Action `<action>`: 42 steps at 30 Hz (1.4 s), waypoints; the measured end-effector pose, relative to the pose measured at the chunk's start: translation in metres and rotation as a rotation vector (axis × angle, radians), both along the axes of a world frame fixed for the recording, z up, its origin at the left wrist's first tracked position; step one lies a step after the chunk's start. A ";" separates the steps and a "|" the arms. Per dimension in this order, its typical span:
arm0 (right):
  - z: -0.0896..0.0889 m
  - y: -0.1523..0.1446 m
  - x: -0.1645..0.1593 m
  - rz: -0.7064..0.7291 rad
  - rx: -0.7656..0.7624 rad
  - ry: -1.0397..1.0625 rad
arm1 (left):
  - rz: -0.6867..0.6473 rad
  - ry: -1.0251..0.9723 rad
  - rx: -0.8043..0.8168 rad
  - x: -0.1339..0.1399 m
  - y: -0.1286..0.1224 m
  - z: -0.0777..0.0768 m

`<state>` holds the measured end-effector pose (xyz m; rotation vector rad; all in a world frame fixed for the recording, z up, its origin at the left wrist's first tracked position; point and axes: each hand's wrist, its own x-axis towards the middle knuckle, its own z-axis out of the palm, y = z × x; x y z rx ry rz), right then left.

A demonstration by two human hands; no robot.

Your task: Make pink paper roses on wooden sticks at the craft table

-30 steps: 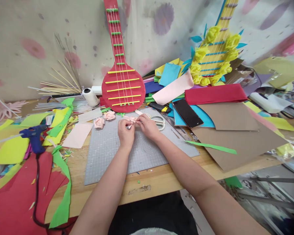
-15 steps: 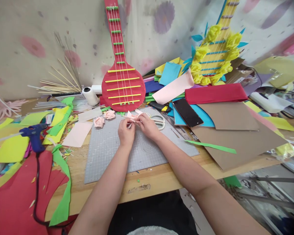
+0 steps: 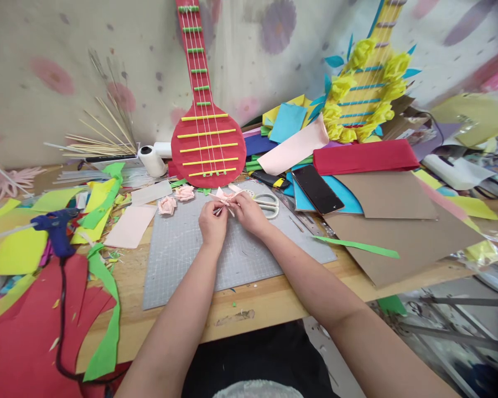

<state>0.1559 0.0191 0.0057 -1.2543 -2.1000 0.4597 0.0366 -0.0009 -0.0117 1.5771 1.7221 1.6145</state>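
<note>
Above the grey cutting mat (image 3: 178, 260), my left hand (image 3: 213, 222) and my right hand (image 3: 249, 212) meet, fingers closed on a pale pink paper flower (image 3: 224, 197). Thin pointed ends stick out between the fingers; the fingertips hide part of the piece. Two finished-looking pink paper roses, a nearer rose (image 3: 167, 205) and a farther rose (image 3: 185, 192), lie at the mat's back left. Just right of my right hand lie scissors (image 3: 269, 205) with pale handles, their blades hidden.
Behind the mat leans a red paper lute (image 3: 209, 145); a yellow one with paper flowers (image 3: 365, 91) leans at right. A blue glue gun (image 3: 60, 232) and paper scraps crowd the left. A phone (image 3: 318, 190) rests on blue board, beside brown cardboard (image 3: 402, 243).
Both hands stay in nearly the same place, with small finger shifts on the pink flower. A pale pointed end now shows below the right fingertips. The view has shifted slightly.
</note>
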 end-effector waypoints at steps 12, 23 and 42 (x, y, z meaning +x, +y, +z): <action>0.020 -0.014 -0.001 -0.114 0.028 -0.268 | 0.031 0.049 -0.021 0.002 -0.003 0.006; 0.020 -0.012 -0.002 -0.116 0.014 -0.380 | 0.011 -0.096 -0.057 0.005 -0.004 0.009; 0.015 -0.011 -0.005 -0.060 0.050 -0.418 | 0.002 -0.759 -0.201 -0.001 0.010 0.001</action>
